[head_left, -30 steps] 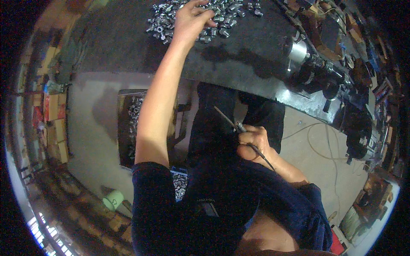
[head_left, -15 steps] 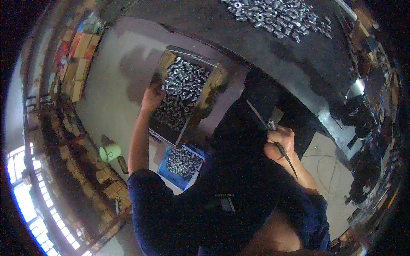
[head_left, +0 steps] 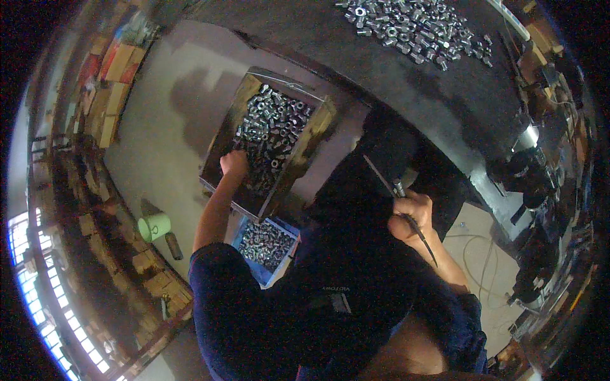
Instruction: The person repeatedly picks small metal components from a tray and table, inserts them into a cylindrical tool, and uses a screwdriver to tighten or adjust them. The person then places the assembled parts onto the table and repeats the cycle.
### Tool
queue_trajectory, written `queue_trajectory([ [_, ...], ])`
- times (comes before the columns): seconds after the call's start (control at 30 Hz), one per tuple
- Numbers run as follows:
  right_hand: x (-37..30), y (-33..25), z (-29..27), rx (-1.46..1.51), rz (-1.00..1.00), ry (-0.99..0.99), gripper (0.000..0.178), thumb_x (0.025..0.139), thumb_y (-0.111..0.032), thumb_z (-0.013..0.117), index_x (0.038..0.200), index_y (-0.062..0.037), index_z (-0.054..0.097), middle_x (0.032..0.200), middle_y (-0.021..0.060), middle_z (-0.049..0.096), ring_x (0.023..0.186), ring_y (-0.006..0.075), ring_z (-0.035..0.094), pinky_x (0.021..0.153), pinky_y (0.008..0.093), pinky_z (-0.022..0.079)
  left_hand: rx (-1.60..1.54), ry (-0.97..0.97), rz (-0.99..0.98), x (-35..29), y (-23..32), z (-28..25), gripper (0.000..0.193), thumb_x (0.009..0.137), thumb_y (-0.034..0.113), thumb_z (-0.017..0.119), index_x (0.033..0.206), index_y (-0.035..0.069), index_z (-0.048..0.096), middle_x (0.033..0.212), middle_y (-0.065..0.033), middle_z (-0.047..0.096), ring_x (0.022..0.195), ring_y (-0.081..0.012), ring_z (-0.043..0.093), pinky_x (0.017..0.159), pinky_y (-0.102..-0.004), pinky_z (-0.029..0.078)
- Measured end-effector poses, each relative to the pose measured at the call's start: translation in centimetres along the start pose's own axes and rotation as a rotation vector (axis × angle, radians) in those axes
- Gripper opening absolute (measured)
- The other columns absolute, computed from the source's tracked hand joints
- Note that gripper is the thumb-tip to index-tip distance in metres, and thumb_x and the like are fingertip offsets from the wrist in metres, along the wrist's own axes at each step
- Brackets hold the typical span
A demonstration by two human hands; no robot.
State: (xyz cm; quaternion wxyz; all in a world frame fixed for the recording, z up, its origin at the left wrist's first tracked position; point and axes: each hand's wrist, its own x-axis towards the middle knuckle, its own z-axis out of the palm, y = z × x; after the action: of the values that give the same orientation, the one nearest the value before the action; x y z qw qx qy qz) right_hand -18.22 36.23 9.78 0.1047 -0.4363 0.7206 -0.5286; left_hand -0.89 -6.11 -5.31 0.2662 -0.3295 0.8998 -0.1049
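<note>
My left hand [head_left: 235, 163] is over the left side of a worn metal-edged tray [head_left: 298, 168]. Its fingers are curled, and whatever they hold, if anything, is hidden. Loose shiny metal fittings [head_left: 270, 117], some nut-shaped with a hole, fill much of this tray. To the right, in front of my dark clothing, my right hand [head_left: 414, 214] is closed around a long thin file-like tool [head_left: 379, 174]. Its narrow blade points up and left, and its dark tail end comes out below the hand. A small cylindrical metal fitting [head_left: 399, 187] stands up from the same grip.
Nearest to me, below the tray, a blue bin [head_left: 259, 272] holds more small metal pieces. A dark workbench [head_left: 406, 89] bears a heap of fittings [head_left: 419, 32]. A pale green cup [head_left: 154, 227] lies at the left beside shelving with cardboard boxes [head_left: 114, 117]. A cable [head_left: 486, 267] lies at right.
My left hand has drawn back toward me along the tray's left side, and its fingers now look curled. The right hand keeps its grip, nearly unmoved. The view has shifted slightly.
</note>
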Motion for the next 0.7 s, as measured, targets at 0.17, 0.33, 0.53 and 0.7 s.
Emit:
queue_trajectory([
  [0.17, -0.2, 0.1, -0.3, 0.032, -0.006, -0.012, 0.014, 0.048, 0.000, 0.051, 0.048, -0.0042, 0.038, 0.048, 0.0082, 0.033, 0.041, 0.0235, 0.037, 0.039, 0.0331, 0.025, -0.199, 0.115, 0.001, -1.7, -0.5, -2.4, 0.021, 0.074, 0.023, 0.065, 0.083, 0.004, 0.064, 0.079, -0.0111, 0.065, 0.070, -0.0256, 0.065, 0.063, -0.0377, 0.052],
  [0.33, 0.5, -0.6, -1.0, 0.102, 0.092, -0.121, 0.024, 0.055, -0.004, 0.060, 0.056, -0.0058, 0.036, 0.054, 0.0081, 0.036, 0.052, 0.0295, 0.042, 0.046, 0.0381, 0.031, -1.608, 0.000, 0.016, -5.4, 2.5, -10.1, 0.024, 0.079, 0.014, 0.061, 0.094, -0.005, 0.057, 0.068, -0.0067, 0.058, 0.055, -0.0145, 0.058, 0.049, -0.0272, 0.049],
  [0.53, 0.7, -0.3, -0.9, 0.088, 0.058, -0.264, 0.022, 0.059, -0.010, 0.064, 0.059, -0.0043, 0.043, 0.059, 0.0115, 0.045, 0.060, 0.0335, 0.049, 0.052, 0.0418, 0.038, -2.155, -0.515, 0.534, -10.1, 12.3, -16.0, 0.030, 0.078, 0.021, 0.046, 0.096, -0.002, 0.054, 0.067, -0.0112, 0.057, 0.052, -0.0209, 0.054, 0.048, -0.0316, 0.045],
  [0.7, 0.5, -0.3, -1.3, 0.113, 0.140, -0.278, 0.022, 0.063, -0.012, 0.065, 0.059, -0.0030, 0.045, 0.061, 0.0144, 0.048, 0.062, 0.0345, 0.052, 0.052, 0.0431, 0.041, -2.326, -1.147, 0.609, -12.3, 17.7, -17.1, 0.027, 0.086, 0.028, 0.042, 0.086, 0.003, 0.052, 0.053, -0.0058, 0.045, 0.036, -0.0171, 0.039, 0.037, -0.0283, 0.032],
])
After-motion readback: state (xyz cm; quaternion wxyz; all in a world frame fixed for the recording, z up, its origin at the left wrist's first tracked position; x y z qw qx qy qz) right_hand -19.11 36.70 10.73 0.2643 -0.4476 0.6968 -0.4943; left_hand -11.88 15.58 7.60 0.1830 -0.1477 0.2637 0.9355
